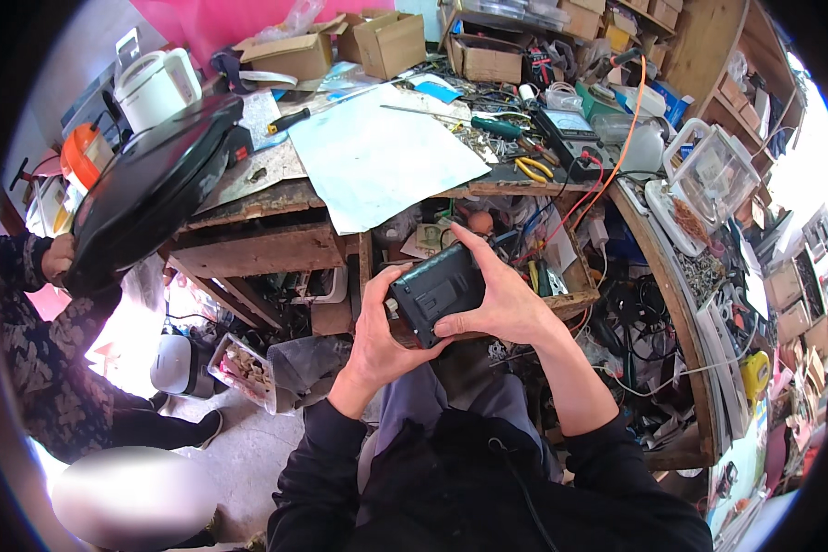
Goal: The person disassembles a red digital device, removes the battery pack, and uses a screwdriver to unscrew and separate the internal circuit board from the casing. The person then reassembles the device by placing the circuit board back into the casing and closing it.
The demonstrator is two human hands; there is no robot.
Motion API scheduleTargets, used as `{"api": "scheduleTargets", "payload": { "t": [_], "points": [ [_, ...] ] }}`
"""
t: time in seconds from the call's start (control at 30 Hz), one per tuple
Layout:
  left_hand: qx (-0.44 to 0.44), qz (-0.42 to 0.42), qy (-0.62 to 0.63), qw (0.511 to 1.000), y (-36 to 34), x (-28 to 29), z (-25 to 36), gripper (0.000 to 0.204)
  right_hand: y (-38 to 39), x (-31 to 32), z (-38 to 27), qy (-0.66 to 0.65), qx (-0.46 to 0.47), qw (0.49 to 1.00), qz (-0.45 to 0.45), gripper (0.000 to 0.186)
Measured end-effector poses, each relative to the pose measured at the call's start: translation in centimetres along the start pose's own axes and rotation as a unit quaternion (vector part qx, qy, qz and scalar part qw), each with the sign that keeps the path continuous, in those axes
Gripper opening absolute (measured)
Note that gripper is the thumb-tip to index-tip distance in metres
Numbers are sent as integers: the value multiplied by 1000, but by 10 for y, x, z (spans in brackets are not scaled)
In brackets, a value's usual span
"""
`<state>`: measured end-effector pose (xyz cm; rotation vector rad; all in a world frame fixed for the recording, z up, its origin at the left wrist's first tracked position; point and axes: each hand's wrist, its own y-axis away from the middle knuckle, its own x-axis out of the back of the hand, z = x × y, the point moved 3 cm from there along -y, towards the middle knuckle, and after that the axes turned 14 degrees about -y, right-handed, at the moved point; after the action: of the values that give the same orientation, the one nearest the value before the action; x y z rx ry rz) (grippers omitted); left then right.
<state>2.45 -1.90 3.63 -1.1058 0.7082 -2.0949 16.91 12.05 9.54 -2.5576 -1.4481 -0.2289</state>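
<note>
A black rectangular device is held over my lap, in front of an open drawer full of small items. My left hand grips its left side and lower end, the thumb along the bottom. My right hand wraps round the right side, index finger at the top and thumb on the lower part of the casing. Just beyond, a pale sheet overhangs the cluttered workbench.
At left, a co-worker's hand holds a large black rounded appliance. The bench carries pliers, screwdrivers, a meter and cardboard boxes. A cluttered side bench curves round my right. A bin stands on the floor.
</note>
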Motion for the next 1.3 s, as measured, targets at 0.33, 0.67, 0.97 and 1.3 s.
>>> {"api": "scheduleTargets", "payload": {
  "t": [0.33,0.67,0.97,1.3],
  "points": [
    [81,-14,21,996,13,-7,-12,105,0,-8,-11,74,67,994,52,130],
    [152,-92,248,952,0,-25,-18,106,-24,25,45,-165,39,981,99,100],
    [272,-97,436,852,-16,-31,-34,56,-33,30,16,-194,63,978,46,75],
    [192,-51,126,972,-142,3,-56,56,-115,54,-21,-180,150,964,125,50]
  ]
}}
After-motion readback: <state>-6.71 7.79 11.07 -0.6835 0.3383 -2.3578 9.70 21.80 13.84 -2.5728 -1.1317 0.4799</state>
